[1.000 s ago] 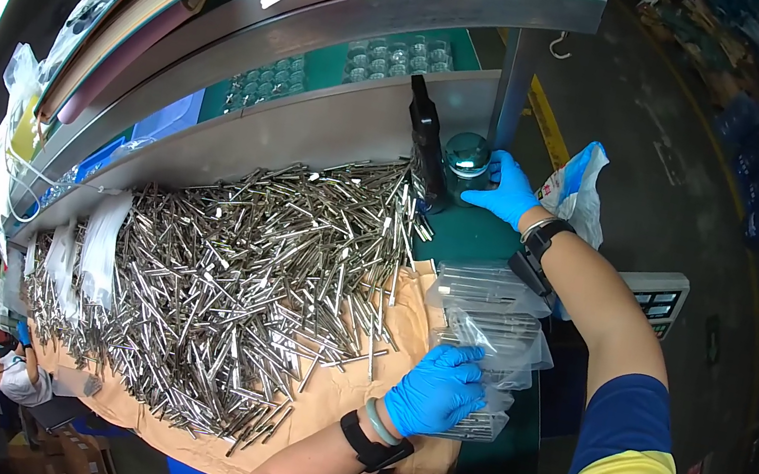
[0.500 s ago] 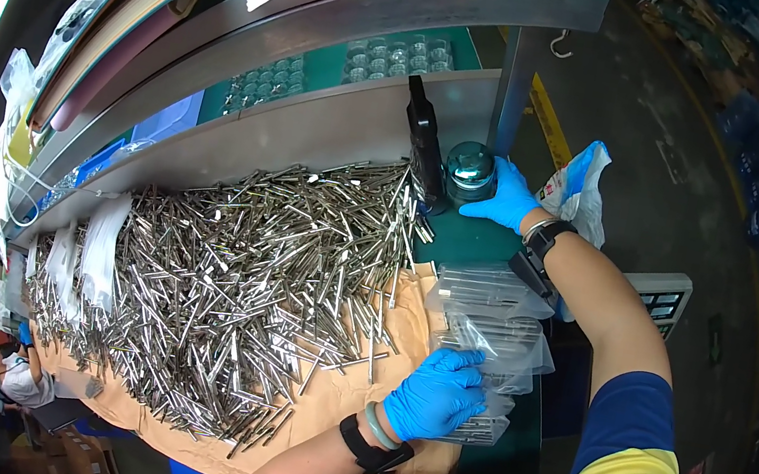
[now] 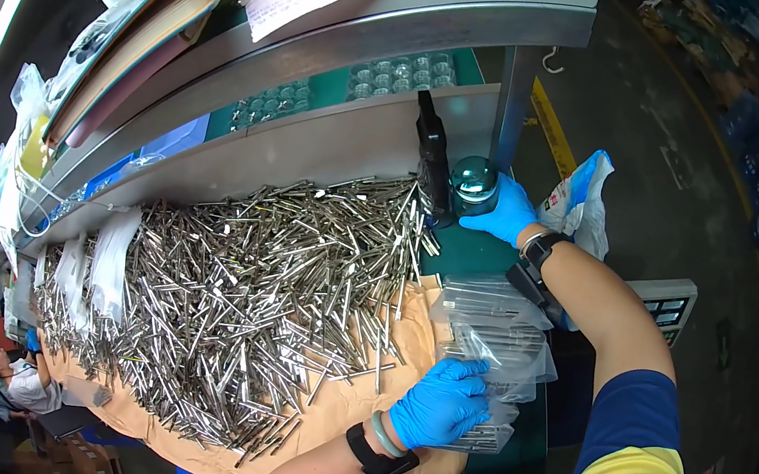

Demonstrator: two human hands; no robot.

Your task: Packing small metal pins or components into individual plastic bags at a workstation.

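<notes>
- My right hand (image 3: 504, 212), in a blue glove, is right of the upper centre of the frame, partly open, fingers and thumb curved around the right side of a rounded, glossy, teal-tinted jar (image 3: 474, 183); some fingertips are hidden behind it.
- The jar sits just beside a tall black object (image 3: 432, 150), close to the grey metal partition.
- My left hand (image 3: 441, 405), also blue-gloved, is right of the lower centre, fingers loosely curled over the near end of clear plastic bags of thin metal rods (image 3: 499, 334). I cannot tell whether it pinches one.
- Those bags lie overlapping at the right of the frame's centre, on the dark green tabletop (image 3: 473, 254).
- A wide heap of loose, silvery metal rods (image 3: 255, 307) spreads from the centre to the left, over creased brown paper (image 3: 351, 400).
- White strips (image 3: 112, 261) lie across the heap's left end.
- A crumpled blue-and-white plastic bag (image 3: 586, 207) stands at the upper right, beyond my right wrist.
- At the lower left, a co-worker (image 3: 33, 387) sits well apart.
</notes>
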